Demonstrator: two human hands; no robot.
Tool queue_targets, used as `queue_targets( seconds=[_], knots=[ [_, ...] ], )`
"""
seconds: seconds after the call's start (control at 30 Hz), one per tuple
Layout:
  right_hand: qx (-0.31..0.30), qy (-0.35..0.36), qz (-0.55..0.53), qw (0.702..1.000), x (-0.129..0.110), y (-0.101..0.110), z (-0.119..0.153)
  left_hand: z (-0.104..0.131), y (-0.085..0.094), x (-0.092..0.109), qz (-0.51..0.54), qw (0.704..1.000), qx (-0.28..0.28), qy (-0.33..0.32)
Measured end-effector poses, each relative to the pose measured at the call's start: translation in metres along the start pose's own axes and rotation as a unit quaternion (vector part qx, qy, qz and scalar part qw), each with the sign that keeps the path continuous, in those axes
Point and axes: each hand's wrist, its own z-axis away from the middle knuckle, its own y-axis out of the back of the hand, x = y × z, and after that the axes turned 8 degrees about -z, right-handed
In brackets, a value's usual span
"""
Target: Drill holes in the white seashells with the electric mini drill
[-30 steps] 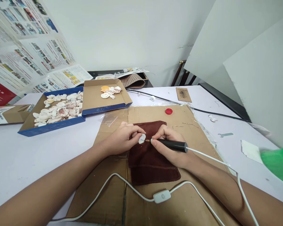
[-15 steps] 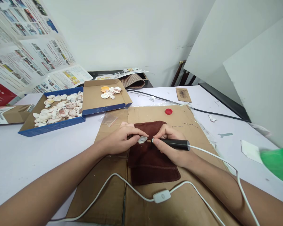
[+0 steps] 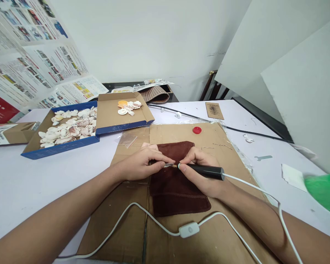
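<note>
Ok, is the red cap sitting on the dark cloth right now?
No, the red cap lies on the bare cardboard sheet, apart from and beyond the far edge of the dark cloth.

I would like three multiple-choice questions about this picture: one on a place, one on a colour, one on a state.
1. Where does the red cap lie?
A. on the cardboard sheet
B. in the blue box
C. on the brown cloth

2. What colour is the tool's cord?
A. black
B. white
C. green

3. How is the right hand?
A. open and flat
B. closed on the black tool
C. resting on the box

Answers:
1 A, it sits on the cardboard sheet beyond the cloth.
2 B, white with an inline switch.
3 B, fingers wrap the black tool.
</note>
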Motion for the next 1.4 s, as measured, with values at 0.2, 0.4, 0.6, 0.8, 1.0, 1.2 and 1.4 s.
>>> queue_targets(
  seconds=[0.2, 0.4, 0.6, 0.8, 1.0, 1.2, 1.4],
  knots=[
    [0.016, 0.067, 0.016, 0.998, 0.000, -0.001, 0.003, -0.003, -0.003, 0.003, -0.016, 1.000, 0.011, 0.012],
    [0.047, 0.104, -0.006, 0.993, 0.001, 0.003, 0.005, -0.007, -0.009, 0.001, -0.022, 0.993, 0.100, 0.052],
    [0.038, 0.110, 0.015, 0.993, 0.002, 0.000, 0.003, -0.006, -0.011, 0.004, -0.060, 0.984, 0.145, 0.089],
    [0.010, 0.079, 0.012, 0.997, 0.001, -0.004, 0.001, -0.007, -0.009, 0.004, -0.054, 0.986, 0.135, 0.084],
    [0.030, 0.009, -0.022, 0.999, -0.001, -0.003, -0.003, -0.006, -0.009, 0.003, -0.047, 0.988, 0.141, 0.051],
    [0.030, -0.029, -0.075, 0.996, 0.003, -0.003, -0.005, -0.004, -0.010, 0.002, -0.042, 0.988, 0.147, 0.010],
    [0.030, -0.034, -0.094, 0.995, 0.005, -0.003, -0.004, -0.003, -0.011, 0.001, -0.046, 0.987, 0.152, 0.008]
  ],
)
